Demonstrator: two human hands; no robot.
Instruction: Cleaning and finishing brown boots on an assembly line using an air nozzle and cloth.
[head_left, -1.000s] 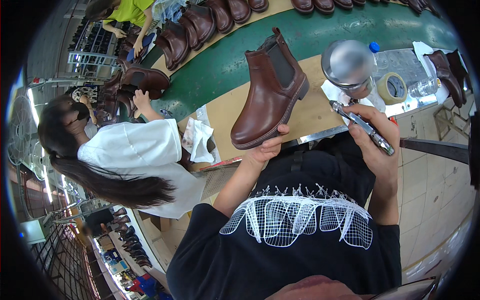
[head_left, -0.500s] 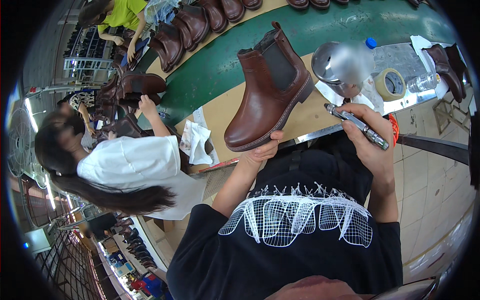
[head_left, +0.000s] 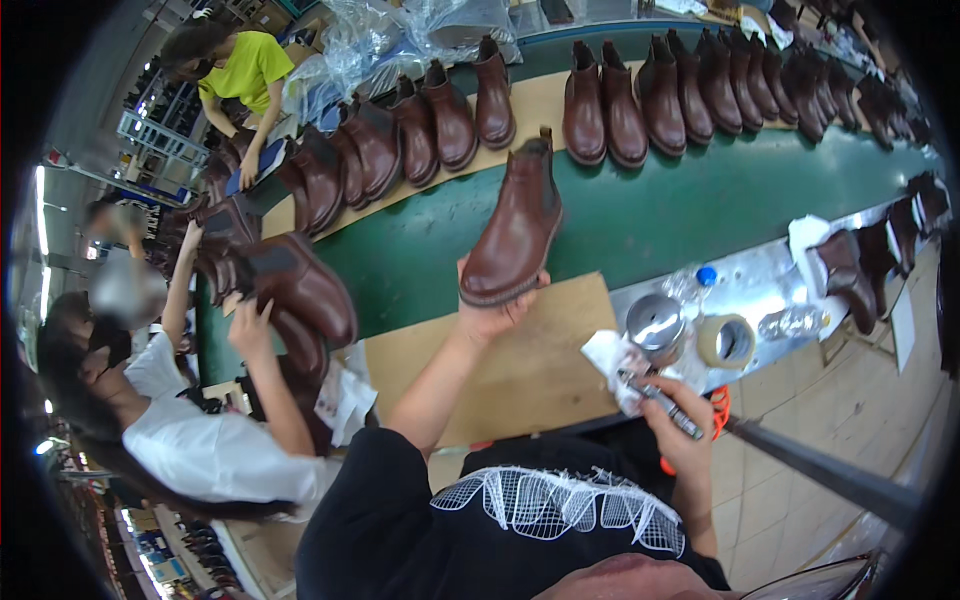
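Left hand grips brown ankle boot at heel and sole, fingers wrapped, boot raised over green conveyor belt. Right hand closed around dark pen-like tool, beside white cloth and metal tin near tape roll.

The person wears a black short-sleeved T-shirt, its left sleeve ending at about the elbow so that the forearm beyond it is bare up to the left hand. Across the chest runs a white printed design, a band of fine net-like mesh with a jagged, scalloped upper edge, wider toward the right side. The right forearm is also bare to the right hand, and no gloves, rings, watch or wristbands can be seen on either arm; the fabric looks plain and dark everywhere else.
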